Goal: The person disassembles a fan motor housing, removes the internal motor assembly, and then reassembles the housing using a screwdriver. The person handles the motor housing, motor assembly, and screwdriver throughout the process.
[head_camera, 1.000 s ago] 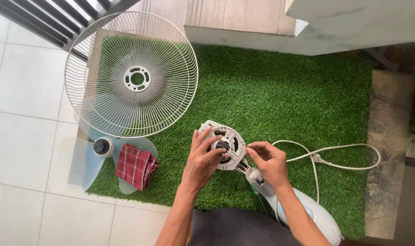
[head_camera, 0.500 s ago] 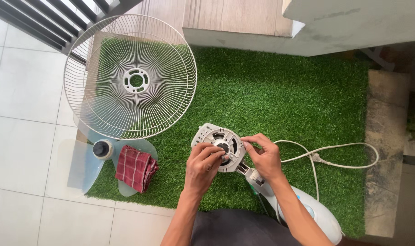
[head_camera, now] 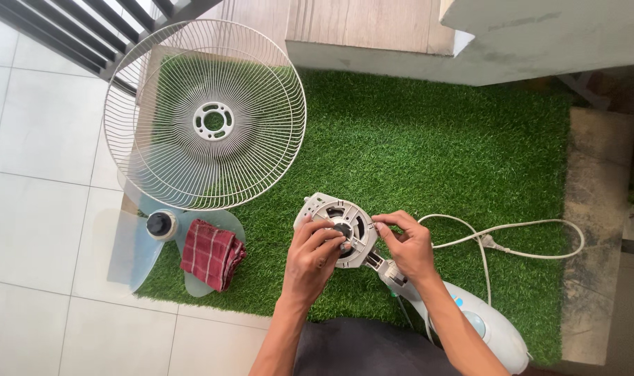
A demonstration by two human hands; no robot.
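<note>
On green turf mat (head_camera: 428,139), both hands pinch the fan motor housing (head_camera: 336,226): left hand (head_camera: 311,259) fingers closed at hub, right hand (head_camera: 409,244) gripping rim, wire guard (head_camera: 205,115) well apart.

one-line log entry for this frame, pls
left hand: fingers on motor head hub | right hand: gripping its rim | fan guard, blade, red cloth: on turf

A white wire fan guard (head_camera: 205,115) lies on green turf (head_camera: 428,139), near translucent blades (head_camera: 132,244) and a red checked cloth (head_camera: 211,253).
</note>
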